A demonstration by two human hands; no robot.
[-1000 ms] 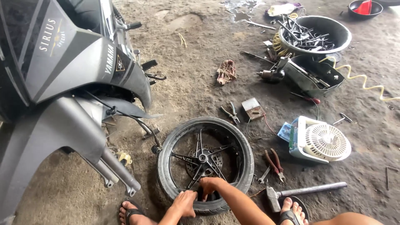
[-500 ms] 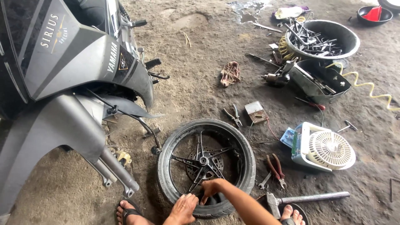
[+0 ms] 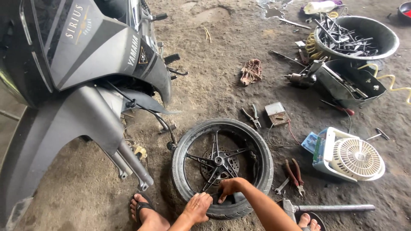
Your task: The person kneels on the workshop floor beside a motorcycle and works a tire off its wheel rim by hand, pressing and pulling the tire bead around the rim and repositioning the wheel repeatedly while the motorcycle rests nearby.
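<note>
Motorbike repair workshop, dirt floor (image 3: 222, 64), tool basin (image 3: 357, 36), scooter (image 3: 81, 64)

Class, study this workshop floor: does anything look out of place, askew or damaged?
Yes. The motorcycle has bare forks, and its wheel lies flat on the dirt under both hands: left hand, right hand. A small white fan lies tipped on its back among scattered pliers.

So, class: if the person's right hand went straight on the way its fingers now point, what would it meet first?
Probably the wheel's black spokes: the right hand, at the tyre's near edge, points inward toward the hub, though depth is unclear.
</note>
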